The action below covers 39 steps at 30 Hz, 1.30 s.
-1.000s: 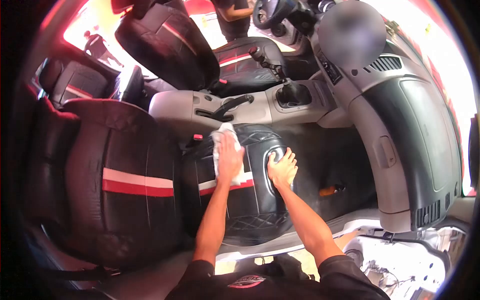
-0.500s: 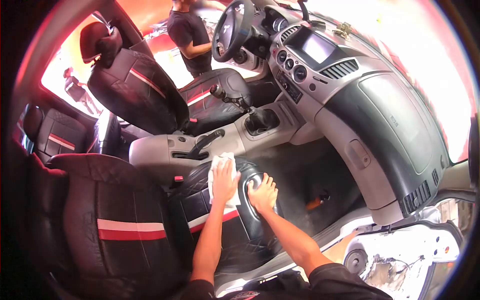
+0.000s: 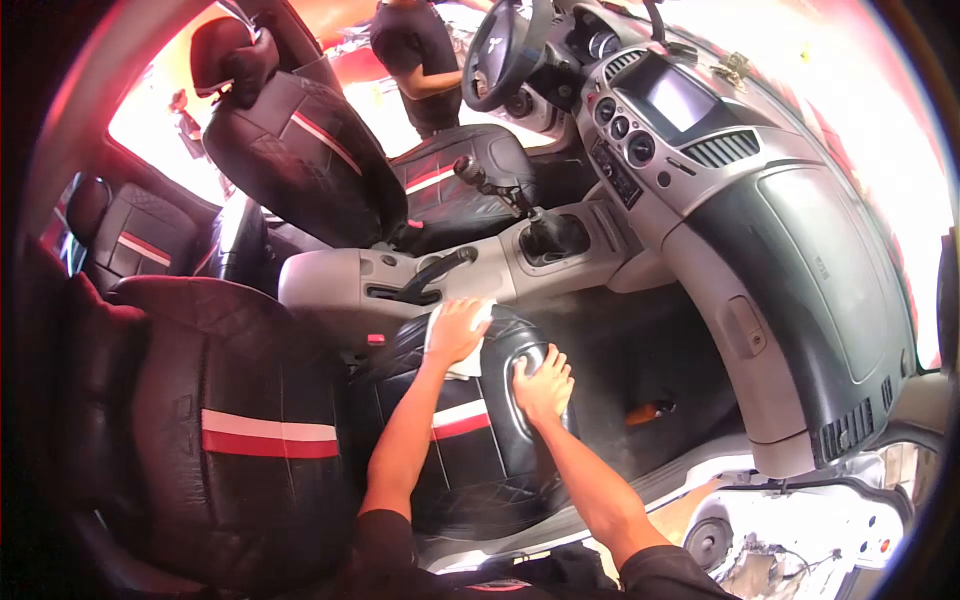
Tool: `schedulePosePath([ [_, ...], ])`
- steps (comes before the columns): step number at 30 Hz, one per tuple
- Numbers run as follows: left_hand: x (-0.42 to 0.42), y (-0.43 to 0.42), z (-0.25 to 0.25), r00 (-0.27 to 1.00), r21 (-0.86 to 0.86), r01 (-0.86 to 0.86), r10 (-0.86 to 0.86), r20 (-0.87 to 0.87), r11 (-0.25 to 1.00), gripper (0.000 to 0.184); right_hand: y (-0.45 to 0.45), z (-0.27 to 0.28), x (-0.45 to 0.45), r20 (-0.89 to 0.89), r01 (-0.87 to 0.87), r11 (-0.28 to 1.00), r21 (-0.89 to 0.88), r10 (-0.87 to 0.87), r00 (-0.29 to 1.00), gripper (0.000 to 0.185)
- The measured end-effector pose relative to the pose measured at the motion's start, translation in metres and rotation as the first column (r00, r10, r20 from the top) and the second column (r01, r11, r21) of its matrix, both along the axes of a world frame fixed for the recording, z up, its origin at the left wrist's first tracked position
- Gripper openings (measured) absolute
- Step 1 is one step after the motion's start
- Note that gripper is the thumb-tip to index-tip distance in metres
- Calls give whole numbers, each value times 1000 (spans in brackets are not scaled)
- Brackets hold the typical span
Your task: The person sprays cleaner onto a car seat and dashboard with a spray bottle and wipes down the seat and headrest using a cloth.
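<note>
Left hand (image 3: pixel 459 332) lies flat over white cloth (image 3: pixel 467 366), right hand (image 3: pixel 544 387) splayed on seat (image 3: pixel 460 478) (steering wheel (image 3: pixel 505 66): three-diamond emblem (image 3: pixel 494 46)).

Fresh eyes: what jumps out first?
Probably the left hand on a white cloth near the console and the right hand on the front edge of the seat cushion. After that, the red-and-white stripe across the near backrest at left and the pale dashboard screen, upper right.
</note>
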State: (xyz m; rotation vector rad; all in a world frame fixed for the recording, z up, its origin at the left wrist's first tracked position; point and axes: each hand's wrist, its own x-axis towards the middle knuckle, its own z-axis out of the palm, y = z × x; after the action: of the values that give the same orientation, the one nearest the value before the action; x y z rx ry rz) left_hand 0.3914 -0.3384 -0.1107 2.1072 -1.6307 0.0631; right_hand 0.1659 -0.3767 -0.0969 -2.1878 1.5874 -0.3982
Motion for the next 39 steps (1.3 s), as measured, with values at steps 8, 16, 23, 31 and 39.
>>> schedulePosePath([
  [8, -17, 155, -49, 843, -18, -534, 531, -82, 845, 74, -3, 2, -2, 19, -6, 999, 37, 5, 1000, 77],
  [16, -205, 172, -33, 829, 128, -526, 540, -144, 841, 82, -1, 5, -3, 32, -3, 997, 72, 1, 999, 76],
  [23, -211, 168, -31, 935, 81, -275, 286, -211, 958, 68, -9, -26, -49, 326, -302, 947, -113, 323, 889, 67],
  [31, -197, 160, -35, 842, -44, -540, 538, -51, 841, 60, 24, -84, -282, 220, 222, 941, 255, -280, 935, 37],
  [39, -202, 159, -21, 842, -80, -539, 534, -75, 839, 56, -99, -114, -298, 309, 295, 954, 46, -294, 904, 88],
])
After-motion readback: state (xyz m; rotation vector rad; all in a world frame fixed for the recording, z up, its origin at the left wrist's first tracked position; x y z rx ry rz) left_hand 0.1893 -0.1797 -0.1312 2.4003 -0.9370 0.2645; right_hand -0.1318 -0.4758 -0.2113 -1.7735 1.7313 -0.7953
